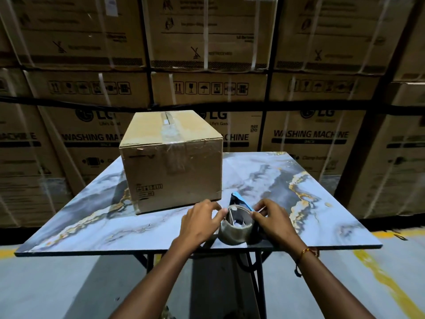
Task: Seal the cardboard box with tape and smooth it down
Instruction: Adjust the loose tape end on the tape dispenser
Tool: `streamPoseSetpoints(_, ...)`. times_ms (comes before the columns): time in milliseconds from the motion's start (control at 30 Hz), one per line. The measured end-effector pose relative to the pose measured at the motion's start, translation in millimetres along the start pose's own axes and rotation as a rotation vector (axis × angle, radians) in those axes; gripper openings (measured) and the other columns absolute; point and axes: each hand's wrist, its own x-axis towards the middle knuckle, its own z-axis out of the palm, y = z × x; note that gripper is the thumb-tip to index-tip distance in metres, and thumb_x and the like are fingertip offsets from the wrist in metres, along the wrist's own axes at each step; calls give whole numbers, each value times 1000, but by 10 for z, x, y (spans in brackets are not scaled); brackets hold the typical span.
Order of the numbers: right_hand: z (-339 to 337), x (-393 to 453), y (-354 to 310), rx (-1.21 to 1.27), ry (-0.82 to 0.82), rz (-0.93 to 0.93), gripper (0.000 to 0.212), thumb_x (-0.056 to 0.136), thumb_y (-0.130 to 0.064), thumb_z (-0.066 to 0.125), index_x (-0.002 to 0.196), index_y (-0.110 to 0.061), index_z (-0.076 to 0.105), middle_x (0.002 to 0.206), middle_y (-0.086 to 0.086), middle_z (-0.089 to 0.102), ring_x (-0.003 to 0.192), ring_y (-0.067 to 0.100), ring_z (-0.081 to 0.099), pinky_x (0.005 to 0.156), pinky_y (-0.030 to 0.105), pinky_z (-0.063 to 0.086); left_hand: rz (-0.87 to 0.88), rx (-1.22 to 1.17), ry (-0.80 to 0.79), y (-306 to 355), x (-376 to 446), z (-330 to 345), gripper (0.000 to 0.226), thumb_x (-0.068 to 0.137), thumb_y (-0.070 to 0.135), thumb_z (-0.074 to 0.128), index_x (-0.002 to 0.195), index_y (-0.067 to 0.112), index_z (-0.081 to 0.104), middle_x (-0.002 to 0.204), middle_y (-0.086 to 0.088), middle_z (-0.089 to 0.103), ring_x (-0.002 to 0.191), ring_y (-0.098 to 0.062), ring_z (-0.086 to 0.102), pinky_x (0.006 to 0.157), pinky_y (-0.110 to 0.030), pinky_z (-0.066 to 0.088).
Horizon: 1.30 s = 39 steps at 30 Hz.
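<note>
A brown cardboard box (171,162) stands on the marble-patterned table (287,185), left of centre, its flaps closed with clear tape along the top seam and down the near face. In front of it, near the table's front edge, is a tape dispenser (236,226) with a clear tape roll and a blue blade end. My left hand (200,223) touches the roll's left rim with its fingertips. My right hand (273,218) grips the dispenser's right side. Both hands are a short way in front of the box, not touching it.
Stacked washing-machine cartons (310,139) form a wall right behind the table. The table's black folding legs (255,272) show beneath. The grey floor has yellow lines (379,272) at the right and left.
</note>
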Motion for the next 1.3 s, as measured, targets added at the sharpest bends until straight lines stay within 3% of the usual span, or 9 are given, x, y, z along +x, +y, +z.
streamPoseSetpoints(67, 53, -19, -35, 29, 18, 56, 13, 83, -20, 69, 82, -21, 56, 70, 1, 65, 73, 28, 66, 67, 43, 56, -35, -94, -27, 22, -8, 16, 52, 86, 70, 43, 113, 34, 69, 118, 6, 68, 104, -19, 66, 87, -42, 52)
streamPoseSetpoints(133, 147, -45, -33, 146, -14, 111, 19, 81, -20, 68, 81, -23, 49, 70, 5, 64, 66, 31, 64, 68, 45, 56, -31, -195, -13, 80, 37, -4, 59, 82, 71, 45, 119, 31, 67, 117, 2, 69, 107, -20, 65, 89, -42, 53)
streamPoseSetpoints(333, 205, -143, -4, 305, -155, 99, 15, 92, -12, 61, 88, -14, 46, 72, 15, 68, 56, 22, 59, 62, 39, 51, 103, -51, -13, 200, 258, -174, 42, 89, 37, 62, 125, 16, 65, 123, -8, 64, 118, -27, 56, 97, -39, 44)
streamPoseSetpoints(467, 40, -144, 114, 29, -29, -39, 11, 92, -19, 66, 87, -18, 55, 79, -1, 68, 66, 16, 62, 68, 35, 49, 290, 121, -106, 83, 295, -291, 34, 91, 30, 63, 124, 24, 66, 133, 3, 60, 120, -21, 55, 96, -36, 45)
streamPoseSetpoints(567, -58, -149, 205, -142, -8, -119, 11, 91, -22, 67, 95, -20, 58, 93, -5, 61, 77, 17, 60, 72, 36, 50, 363, 277, -36, -86, 316, -410, 30, 92, 27, 66, 122, 30, 67, 134, 9, 57, 116, -19, 52, 83, -33, 46)
streamPoseSetpoints(767, 14, -203, 222, -191, -236, -310, 34, 90, -16, 63, 120, -29, 57, 119, -8, 54, 96, 14, 60, 88, 32, 54, 264, 198, 27, -251, 299, -397, 32, 91, 20, 60, 121, 27, 67, 123, 5, 68, 108, -24, 63, 84, -40, 54)
streamPoseSetpoints(900, 111, -257, 184, -210, -302, -407, 41, 87, -19, 63, 123, -35, 54, 120, -13, 51, 107, 16, 56, 91, 37, 53, 163, 73, 88, -227, 276, -301, 29, 94, 39, 56, 118, 24, 66, 113, 1, 74, 100, -26, 67, 80, -39, 54)
streamPoseSetpoints(1067, 231, -294, 188, -314, -207, -532, 38, 92, -25, 66, 125, -34, 51, 125, -12, 47, 108, 16, 55, 82, 39, 56, 124, 39, 89, -200, 314, -222, 41, 88, 53, 63, 113, 21, 61, 102, -2, 72, 90, -26, 66, 75, -38, 52)
streamPoseSetpoints(1300, 412, -308, 68, -400, -51, -659, 23, 93, -30, 65, 115, -27, 58, 121, -7, 51, 102, 14, 51, 60, 37, 56, 126, 74, 105, -235, 356, -150, 45, 79, 54, 73, 109, 25, 56, 102, 2, 70, 90, -23, 65, 75, -39, 53)
